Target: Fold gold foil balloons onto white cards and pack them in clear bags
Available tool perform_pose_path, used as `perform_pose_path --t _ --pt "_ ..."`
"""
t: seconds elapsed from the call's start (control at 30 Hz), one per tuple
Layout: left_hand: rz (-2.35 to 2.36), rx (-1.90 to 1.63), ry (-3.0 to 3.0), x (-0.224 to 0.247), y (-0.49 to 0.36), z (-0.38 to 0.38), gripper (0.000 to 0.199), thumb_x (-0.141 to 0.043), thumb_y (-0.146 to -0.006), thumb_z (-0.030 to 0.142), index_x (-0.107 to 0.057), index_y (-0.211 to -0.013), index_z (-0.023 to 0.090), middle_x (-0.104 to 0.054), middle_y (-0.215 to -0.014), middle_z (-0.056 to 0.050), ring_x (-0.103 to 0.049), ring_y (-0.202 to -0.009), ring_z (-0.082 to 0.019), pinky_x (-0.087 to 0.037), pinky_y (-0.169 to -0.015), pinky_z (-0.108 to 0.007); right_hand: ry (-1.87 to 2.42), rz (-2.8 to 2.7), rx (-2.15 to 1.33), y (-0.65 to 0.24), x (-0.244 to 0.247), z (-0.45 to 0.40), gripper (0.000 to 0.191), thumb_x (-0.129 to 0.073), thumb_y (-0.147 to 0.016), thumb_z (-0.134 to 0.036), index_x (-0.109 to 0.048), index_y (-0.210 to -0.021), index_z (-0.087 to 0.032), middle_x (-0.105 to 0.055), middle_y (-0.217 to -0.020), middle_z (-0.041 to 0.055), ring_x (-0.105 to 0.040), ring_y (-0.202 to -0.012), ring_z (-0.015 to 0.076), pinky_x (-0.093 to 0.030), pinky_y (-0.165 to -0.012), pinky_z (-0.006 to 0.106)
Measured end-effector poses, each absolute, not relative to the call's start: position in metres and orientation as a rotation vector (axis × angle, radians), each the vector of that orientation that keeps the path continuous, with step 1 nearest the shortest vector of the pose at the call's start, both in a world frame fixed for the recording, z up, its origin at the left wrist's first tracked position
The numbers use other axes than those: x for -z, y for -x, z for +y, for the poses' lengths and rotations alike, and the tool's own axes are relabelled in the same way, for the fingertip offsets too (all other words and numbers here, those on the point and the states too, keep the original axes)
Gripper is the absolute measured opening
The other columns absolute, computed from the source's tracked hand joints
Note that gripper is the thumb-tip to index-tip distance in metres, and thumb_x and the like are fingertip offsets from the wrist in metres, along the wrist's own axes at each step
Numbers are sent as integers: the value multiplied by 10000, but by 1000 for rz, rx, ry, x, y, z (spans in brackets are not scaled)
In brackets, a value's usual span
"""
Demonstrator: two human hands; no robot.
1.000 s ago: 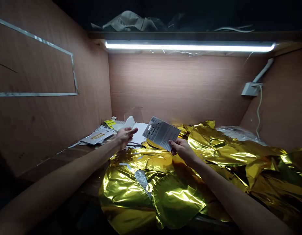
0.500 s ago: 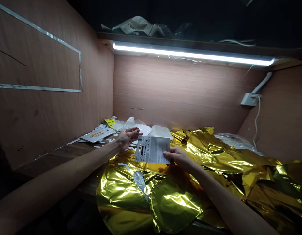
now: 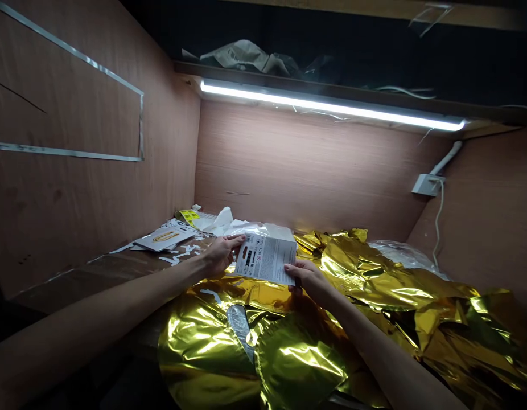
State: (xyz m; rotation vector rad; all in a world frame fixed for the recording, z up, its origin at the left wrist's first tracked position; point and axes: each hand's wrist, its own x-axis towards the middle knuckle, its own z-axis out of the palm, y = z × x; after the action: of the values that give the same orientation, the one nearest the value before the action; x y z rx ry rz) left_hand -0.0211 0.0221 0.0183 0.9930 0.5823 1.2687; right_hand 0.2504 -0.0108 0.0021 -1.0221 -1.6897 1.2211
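A printed white card with a dark hang slot near its left side is held over the work surface, its printed face toward me. My left hand pinches its upper left edge. My right hand grips the card's lower right edge, thumb on the face. Beneath both hands lies crumpled shiny gold foil, with a grey strip between two lobes. A clear plastic film shows behind the card's top edge.
Flat packets with a gold U picture lie at the left, beside white scraps and a yellow label sheet. More gold foil covers the right side. A lit tube hangs under the shelf; a cable runs down at right.
My left hand has closed on the card's left edge; before, it was beside the card with its fingers off it. The camera view has shifted slightly.
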Motion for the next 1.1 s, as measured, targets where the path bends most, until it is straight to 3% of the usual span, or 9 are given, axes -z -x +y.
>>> perform_pose_path --t 0.1,0.27,0.63,0.87,1.1 --pt "548 -1265 -984 -18 19 20 177 -590 -972 119 -760 -993 74 -772 -893 -145 -719 -701 -176 -595 -620 -269 1030 -1647 -1196 -251 -5 -12 389 -687 -797 -548 -565 -764 -179 -551 -545 -18 -496 -434 106 -363 -391 212" --pt "481 -1224 -976 -19 18 19 216 -584 -968 134 -733 -1113 74 -759 -1085 -203 -752 -906 -261 -629 -758 -373 1025 -1576 -1071 -254 -6 -9 397 -675 -804 -556 -533 -752 -189 -536 -545 -20 -486 -441 104 -330 -379 206" --pt "491 -1208 -915 -19 12 12 225 -570 -979 158 -741 -1089 61 -751 -1117 -230 -750 -993 -282 -624 -849 -377 1024 -1508 -890 -256 -11 -7 399 -668 -797 -560 -547 -829 -181 -493 -649 -37 -506 -481 95 -322 -378 197" --pt "523 -1159 -911 -11 10 15 186 -606 -974 193 -726 -1074 92 -765 -1065 -197 -771 -880 -269 -636 -820 -400 959 -1461 -854 -249 -13 -10 374 -636 -817 -554 -552 -885 -196 -495 -671 -28 -493 -477 107 -327 -378 220" --pt "505 -1166 -881 -8 8 14 175 -571 -995 189 -717 -1016 94 -765 -1027 -172 -772 -844 -252 -622 -902 -435 957 -1457 -792 -248 -15 -14 325 -606 -857 -517 -551 -897 -199 -517 -678 -17 -493 -471 112 -338 -393 236"
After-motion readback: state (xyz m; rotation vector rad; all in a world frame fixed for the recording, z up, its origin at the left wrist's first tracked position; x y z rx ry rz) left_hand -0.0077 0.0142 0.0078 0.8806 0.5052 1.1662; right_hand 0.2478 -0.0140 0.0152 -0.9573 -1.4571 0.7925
